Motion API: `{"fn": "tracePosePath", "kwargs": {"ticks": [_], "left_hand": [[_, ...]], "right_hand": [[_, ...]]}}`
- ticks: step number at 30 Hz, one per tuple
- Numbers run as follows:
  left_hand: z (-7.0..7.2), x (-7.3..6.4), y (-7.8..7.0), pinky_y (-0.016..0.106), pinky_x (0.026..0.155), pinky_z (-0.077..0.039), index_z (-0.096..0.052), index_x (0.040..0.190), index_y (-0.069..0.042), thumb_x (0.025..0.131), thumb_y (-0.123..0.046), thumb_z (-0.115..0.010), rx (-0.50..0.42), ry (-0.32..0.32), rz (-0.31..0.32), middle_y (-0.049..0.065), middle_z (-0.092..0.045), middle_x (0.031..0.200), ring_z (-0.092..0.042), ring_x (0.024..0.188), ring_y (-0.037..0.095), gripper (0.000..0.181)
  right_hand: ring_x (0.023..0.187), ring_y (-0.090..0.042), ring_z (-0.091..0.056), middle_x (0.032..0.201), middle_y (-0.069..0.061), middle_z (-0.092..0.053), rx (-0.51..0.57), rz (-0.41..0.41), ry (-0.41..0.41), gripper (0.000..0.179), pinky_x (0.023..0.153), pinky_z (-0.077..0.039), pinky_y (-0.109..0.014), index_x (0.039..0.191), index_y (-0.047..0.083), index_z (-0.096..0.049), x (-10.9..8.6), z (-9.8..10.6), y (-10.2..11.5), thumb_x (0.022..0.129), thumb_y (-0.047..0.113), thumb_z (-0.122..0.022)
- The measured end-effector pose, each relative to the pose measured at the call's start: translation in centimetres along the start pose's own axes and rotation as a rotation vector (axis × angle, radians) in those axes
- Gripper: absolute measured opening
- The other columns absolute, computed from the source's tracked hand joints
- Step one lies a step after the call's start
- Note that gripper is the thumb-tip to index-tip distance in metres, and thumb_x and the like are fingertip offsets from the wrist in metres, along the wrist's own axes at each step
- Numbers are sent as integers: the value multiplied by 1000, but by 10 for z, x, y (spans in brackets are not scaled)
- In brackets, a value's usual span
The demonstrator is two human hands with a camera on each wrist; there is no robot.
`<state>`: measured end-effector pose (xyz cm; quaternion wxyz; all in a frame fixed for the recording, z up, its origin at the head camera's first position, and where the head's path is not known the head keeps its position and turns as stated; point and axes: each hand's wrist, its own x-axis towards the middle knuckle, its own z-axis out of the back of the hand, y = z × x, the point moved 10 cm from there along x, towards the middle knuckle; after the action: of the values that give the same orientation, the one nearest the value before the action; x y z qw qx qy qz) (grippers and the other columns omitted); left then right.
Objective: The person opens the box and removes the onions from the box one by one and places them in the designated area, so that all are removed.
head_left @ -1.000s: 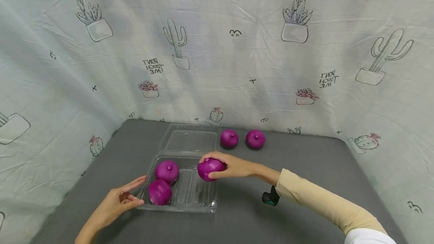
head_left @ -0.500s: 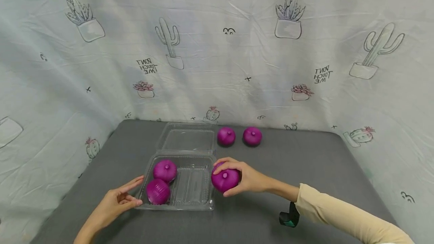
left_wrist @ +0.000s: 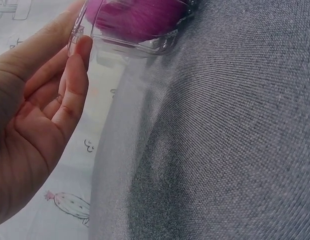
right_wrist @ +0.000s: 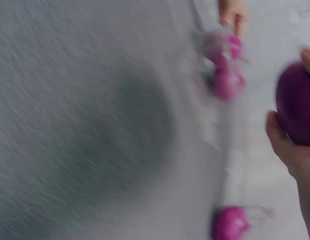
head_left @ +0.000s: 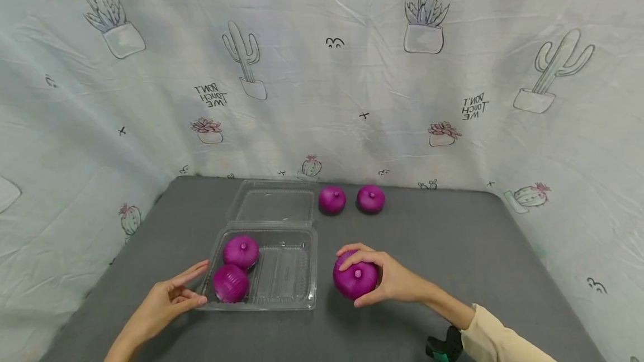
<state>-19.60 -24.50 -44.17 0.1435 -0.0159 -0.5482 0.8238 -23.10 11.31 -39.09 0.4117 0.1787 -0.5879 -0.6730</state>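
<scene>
Seen from the head camera, a person's right hand (head_left: 389,281) grips a round purple onion-shaped ball (head_left: 355,280) from above, fingers curled over its top, just right of a clear plastic clamshell box (head_left: 289,272) lying open on a grey cloth-covered table (head_left: 453,250); the left hand (head_left: 163,303) rests with straight fingers against the box's near left corner, where two more purple balls (head_left: 235,268) sit. Another pair of purple balls (head_left: 351,199) waits at the far edge beneath a cactus-print sheet (head_left: 322,71). The left wrist view shows fingertips (left_wrist: 84,46) touching the clear rim (left_wrist: 76,39), holding nothing. The right wrist view is blurred, though the thumb (right_wrist: 287,147) and a fingertip plainly cup the purple ball. Setting it down well would seem to call for a level grip, stem upward, and a steady brace on the light box.
</scene>
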Motion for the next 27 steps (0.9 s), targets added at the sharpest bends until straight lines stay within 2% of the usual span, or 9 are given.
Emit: {"fn": "tracePosePath", "kwargs": {"ticks": [7, 9, 11, 16, 21, 27], "left_hand": [[0, 2, -1, 23, 59, -49, -45, 138, 9, 85, 3, -69, 6, 0, -8, -25, -45, 138, -64, 70, 13, 58], [1, 2, -2, 24, 58, -48, -46, 137, 9, 84, 3, -69, 21, -4, -9, -25, -45, 138, -64, 70, 12, 58], [2, 1, -2, 24, 58, -48, -48, 138, 3, 84, 2, -70, 35, -13, -3, -21, -46, 139, -64, 69, 12, 58], [4, -1, 1, 24, 57, -48, -51, 140, -9, 84, 0, -70, 45, -24, 27, -16, -48, 141, -64, 69, 12, 59], [4, -1, 3, 24, 59, -49, -50, 140, -8, 84, 1, -70, 17, -13, 33, -22, -46, 140, -64, 70, 12, 60], [3, -1, 4, 24, 59, -50, -50, 140, -9, 84, 1, -70, 15, -9, 24, -20, -46, 140, -65, 70, 12, 60]], "right_hand": [[124, -26, -45, 139, -14, -41, 9, 42, -14, 51, 87, -51, -40, 122, 11, -57, -17, 15, 20, 77, -2, -78], [124, -25, -45, 140, -15, -40, 5, 57, -27, 53, 87, -51, -40, 123, 9, -56, -23, 21, 20, 77, -4, -78], [125, -25, -45, 141, -16, -40, 8, 61, -40, 55, 87, -51, -39, 125, 8, -56, -28, 26, 19, 76, -6, -77], [125, -23, -45, 140, -16, -42, -13, 33, -75, 56, 88, -50, -37, 124, 7, -57, -40, 42, 9, 75, -7, -78], [125, -22, -46, 141, -13, -43, 27, -49, -133, 54, 89, -50, -38, 123, 6, -57, -51, 62, -13, 75, -10, -75], [126, -22, -44, 143, -9, -41, 135, -124, -161, 51, 89, -49, -40, 124, 5, -55, -63, 81, -39, 78, -12, -70]]}}
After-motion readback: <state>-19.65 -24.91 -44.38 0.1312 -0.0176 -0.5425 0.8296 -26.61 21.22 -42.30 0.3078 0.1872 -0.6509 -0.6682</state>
